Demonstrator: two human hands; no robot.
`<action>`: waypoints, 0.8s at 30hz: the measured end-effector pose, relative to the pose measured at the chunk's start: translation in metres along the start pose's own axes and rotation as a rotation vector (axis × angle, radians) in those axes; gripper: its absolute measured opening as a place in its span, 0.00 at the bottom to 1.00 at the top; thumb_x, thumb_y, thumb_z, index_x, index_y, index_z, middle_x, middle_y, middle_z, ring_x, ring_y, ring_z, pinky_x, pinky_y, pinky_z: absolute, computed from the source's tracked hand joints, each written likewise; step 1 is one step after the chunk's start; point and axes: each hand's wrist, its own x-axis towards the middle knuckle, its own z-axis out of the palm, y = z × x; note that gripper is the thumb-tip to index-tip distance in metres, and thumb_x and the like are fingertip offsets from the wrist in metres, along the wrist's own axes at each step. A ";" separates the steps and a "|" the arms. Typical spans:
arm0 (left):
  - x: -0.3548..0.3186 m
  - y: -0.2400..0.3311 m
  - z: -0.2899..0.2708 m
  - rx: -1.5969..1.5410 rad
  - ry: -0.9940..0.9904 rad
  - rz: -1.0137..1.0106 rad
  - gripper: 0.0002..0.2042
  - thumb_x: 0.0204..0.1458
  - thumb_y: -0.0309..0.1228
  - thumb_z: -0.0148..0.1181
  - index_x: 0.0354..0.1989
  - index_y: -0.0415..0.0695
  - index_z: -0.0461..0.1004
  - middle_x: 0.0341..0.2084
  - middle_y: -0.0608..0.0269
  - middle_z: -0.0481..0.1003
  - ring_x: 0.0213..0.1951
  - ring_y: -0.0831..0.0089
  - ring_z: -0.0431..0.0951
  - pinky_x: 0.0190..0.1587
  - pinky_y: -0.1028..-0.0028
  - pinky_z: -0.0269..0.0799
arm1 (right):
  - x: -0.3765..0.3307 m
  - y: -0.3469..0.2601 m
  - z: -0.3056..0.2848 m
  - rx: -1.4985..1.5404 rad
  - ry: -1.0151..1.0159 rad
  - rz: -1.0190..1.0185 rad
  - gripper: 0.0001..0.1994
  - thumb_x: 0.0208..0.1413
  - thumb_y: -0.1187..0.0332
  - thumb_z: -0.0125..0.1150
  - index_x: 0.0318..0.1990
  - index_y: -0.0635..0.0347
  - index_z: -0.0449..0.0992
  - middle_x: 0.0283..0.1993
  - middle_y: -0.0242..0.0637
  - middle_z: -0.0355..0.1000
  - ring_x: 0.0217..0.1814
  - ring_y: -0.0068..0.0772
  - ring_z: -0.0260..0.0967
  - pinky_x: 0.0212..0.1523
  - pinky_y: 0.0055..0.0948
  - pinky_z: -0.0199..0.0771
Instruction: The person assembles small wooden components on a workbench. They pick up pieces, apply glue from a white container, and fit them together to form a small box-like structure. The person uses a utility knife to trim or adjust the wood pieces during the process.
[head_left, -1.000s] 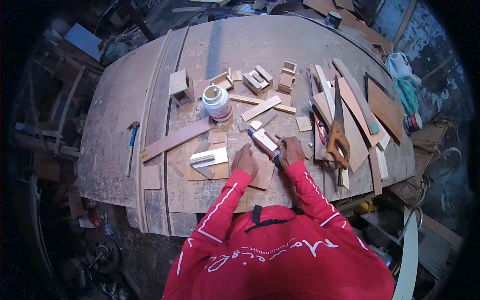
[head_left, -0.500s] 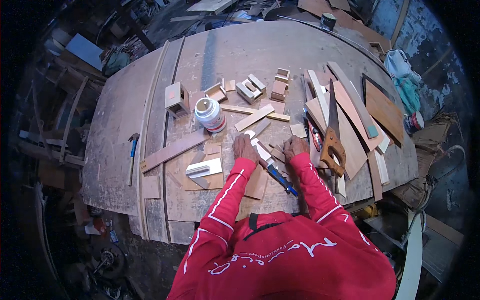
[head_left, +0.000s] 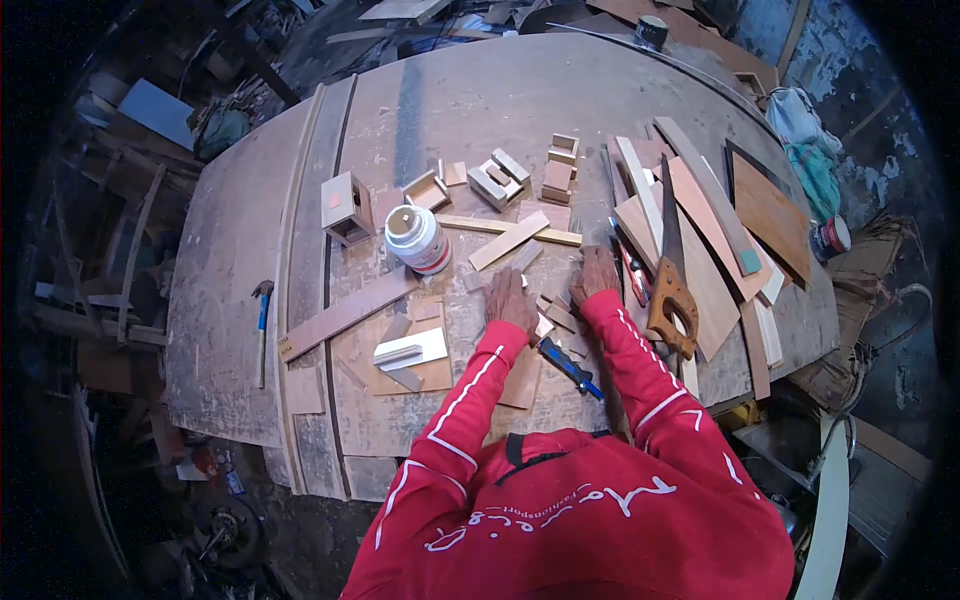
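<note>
My left hand (head_left: 510,300) lies low over small wooden offcuts at the middle of the table, fingers stretched forward; a bit of wood shows at its fingertips. To its right, my right hand (head_left: 597,272) reaches forward, fingers extended over the spot of a small square piece, which it hides. Between the hands lie short wooden strips (head_left: 560,316). Nearer me is a blue-and-black handled tool (head_left: 570,366), its far end partly covered by my left hand and sleeve. Just beyond my hands rests a pale wooden strip (head_left: 510,240).
A white glue jar (head_left: 416,240) stands open left of centre. Small wooden box assemblies (head_left: 500,178) sit behind. At right, a handsaw (head_left: 672,300) lies on a stack of boards (head_left: 712,320). A hammer (head_left: 262,330) lies at far left; a pale float-like block (head_left: 410,348) is nearer.
My left hand has shifted right and nearer me, covering the pale piece beside it. My right hand has moved forward over the small square piece. The view has shifted slightly.
</note>
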 end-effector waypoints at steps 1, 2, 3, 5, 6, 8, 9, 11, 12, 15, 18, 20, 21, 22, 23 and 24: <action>-0.001 -0.003 0.000 -0.009 0.051 0.012 0.23 0.45 0.34 0.57 0.51 0.37 0.65 0.57 0.46 0.62 0.60 0.49 0.59 0.62 0.51 0.50 | 0.006 0.000 0.005 0.009 0.026 -0.022 0.18 0.41 0.74 0.50 0.44 0.64 0.70 0.45 0.53 0.64 0.50 0.55 0.63 0.51 0.43 0.66; -0.001 -0.006 -0.001 -0.017 0.102 0.023 0.23 0.45 0.32 0.57 0.50 0.37 0.65 0.56 0.46 0.63 0.59 0.48 0.60 0.61 0.52 0.52 | 0.010 0.001 0.009 0.015 0.039 -0.057 0.18 0.41 0.75 0.51 0.44 0.63 0.70 0.44 0.51 0.64 0.50 0.54 0.63 0.49 0.44 0.67; -0.001 -0.010 -0.002 -0.026 0.154 0.034 0.22 0.45 0.31 0.57 0.49 0.36 0.66 0.56 0.46 0.63 0.58 0.47 0.60 0.61 0.53 0.53 | 0.015 0.001 0.014 0.021 0.053 -0.092 0.18 0.40 0.75 0.51 0.44 0.62 0.70 0.44 0.49 0.63 0.50 0.53 0.63 0.48 0.45 0.68; 0.000 -0.018 -0.014 -0.033 0.142 0.016 0.20 0.44 0.29 0.57 0.47 0.35 0.67 0.53 0.45 0.64 0.56 0.46 0.62 0.59 0.55 0.57 | 0.028 -0.007 0.014 -0.002 -0.027 -0.087 0.19 0.40 0.75 0.55 0.45 0.57 0.70 0.46 0.43 0.64 0.51 0.50 0.63 0.45 0.45 0.71; 0.000 -0.020 -0.020 -0.037 0.137 0.006 0.20 0.43 0.28 0.57 0.46 0.35 0.68 0.52 0.45 0.65 0.55 0.46 0.63 0.58 0.56 0.58 | 0.034 -0.010 0.018 -0.004 -0.030 -0.157 0.19 0.41 0.75 0.55 0.46 0.56 0.70 0.48 0.42 0.64 0.52 0.49 0.63 0.45 0.43 0.71; -0.004 -0.023 -0.024 -0.077 0.243 0.039 0.15 0.41 0.27 0.57 0.40 0.35 0.71 0.48 0.44 0.66 0.51 0.46 0.65 0.55 0.57 0.62 | 0.049 -0.022 0.023 -0.006 -0.026 -0.298 0.20 0.42 0.75 0.55 0.48 0.54 0.70 0.51 0.41 0.64 0.54 0.49 0.63 0.44 0.41 0.73; -0.007 -0.023 -0.026 -0.126 0.255 0.029 0.14 0.41 0.26 0.57 0.39 0.35 0.71 0.48 0.44 0.66 0.51 0.46 0.66 0.55 0.58 0.62 | 0.056 -0.030 0.027 0.004 -0.062 -0.314 0.18 0.49 0.70 0.53 0.50 0.51 0.70 0.56 0.38 0.64 0.58 0.46 0.61 0.50 0.47 0.69; -0.021 -0.022 -0.037 -0.179 0.248 0.065 0.12 0.42 0.24 0.56 0.37 0.36 0.71 0.47 0.46 0.67 0.50 0.47 0.67 0.53 0.59 0.64 | 0.063 -0.045 0.034 -0.150 -0.049 -0.386 0.16 0.53 0.69 0.49 0.51 0.49 0.70 0.57 0.37 0.64 0.59 0.44 0.61 0.53 0.56 0.63; -0.029 -0.021 -0.043 -0.202 0.232 0.063 0.12 0.43 0.24 0.55 0.38 0.36 0.71 0.47 0.46 0.67 0.50 0.48 0.67 0.53 0.60 0.65 | 0.067 -0.051 0.038 -0.227 -0.042 -0.424 0.16 0.55 0.68 0.47 0.51 0.48 0.70 0.58 0.36 0.64 0.60 0.42 0.60 0.55 0.60 0.59; -0.052 -0.013 -0.061 -0.257 0.249 0.090 0.12 0.43 0.21 0.54 0.39 0.36 0.72 0.47 0.47 0.68 0.48 0.48 0.70 0.52 0.60 0.67 | 0.079 -0.047 0.044 -0.438 -0.256 -0.436 0.14 0.57 0.67 0.45 0.50 0.49 0.69 0.53 0.37 0.65 0.60 0.39 0.60 0.55 0.71 0.48; -0.075 -0.015 -0.070 -0.281 0.238 0.002 0.13 0.43 0.21 0.55 0.40 0.37 0.73 0.46 0.48 0.70 0.48 0.50 0.71 0.52 0.65 0.68 | 0.082 -0.043 0.032 -0.452 -0.306 -0.427 0.15 0.54 0.67 0.49 0.50 0.53 0.65 0.48 0.43 0.66 0.54 0.45 0.65 0.50 0.59 0.62; -0.088 -0.019 -0.074 -0.278 0.261 -0.005 0.13 0.45 0.22 0.55 0.42 0.37 0.73 0.45 0.50 0.70 0.47 0.54 0.73 0.47 0.65 0.71 | 0.077 -0.038 0.017 -0.262 -0.340 -0.350 0.15 0.54 0.66 0.50 0.48 0.56 0.64 0.45 0.46 0.68 0.48 0.50 0.69 0.44 0.51 0.70; -0.098 -0.019 -0.076 -0.296 0.273 -0.026 0.13 0.45 0.22 0.55 0.42 0.37 0.73 0.45 0.51 0.71 0.46 0.55 0.73 0.45 0.66 0.72 | 0.066 -0.037 0.008 -0.159 -0.342 -0.302 0.14 0.54 0.65 0.51 0.46 0.58 0.63 0.41 0.49 0.70 0.42 0.54 0.70 0.39 0.49 0.70; -0.105 -0.019 -0.078 -0.315 0.284 -0.038 0.14 0.45 0.22 0.55 0.42 0.38 0.73 0.44 0.52 0.71 0.45 0.57 0.74 0.43 0.67 0.73 | 0.047 -0.037 -0.009 -0.058 -0.337 -0.249 0.14 0.54 0.63 0.52 0.44 0.60 0.62 0.37 0.52 0.71 0.37 0.57 0.72 0.34 0.47 0.71; -0.114 -0.020 -0.080 -0.357 0.261 -0.115 0.14 0.47 0.22 0.55 0.44 0.37 0.72 0.43 0.52 0.72 0.44 0.60 0.75 0.41 0.68 0.74 | 0.024 -0.036 -0.021 0.049 -0.319 -0.246 0.14 0.55 0.62 0.52 0.43 0.60 0.61 0.33 0.54 0.71 0.33 0.58 0.72 0.33 0.49 0.70; -0.121 -0.023 -0.080 -0.402 0.233 -0.185 0.15 0.48 0.23 0.55 0.46 0.37 0.71 0.43 0.53 0.72 0.42 0.63 0.75 0.40 0.69 0.74 | 0.000 -0.032 -0.031 0.153 -0.297 -0.237 0.14 0.56 0.62 0.51 0.43 0.60 0.60 0.29 0.55 0.71 0.30 0.58 0.72 0.33 0.50 0.69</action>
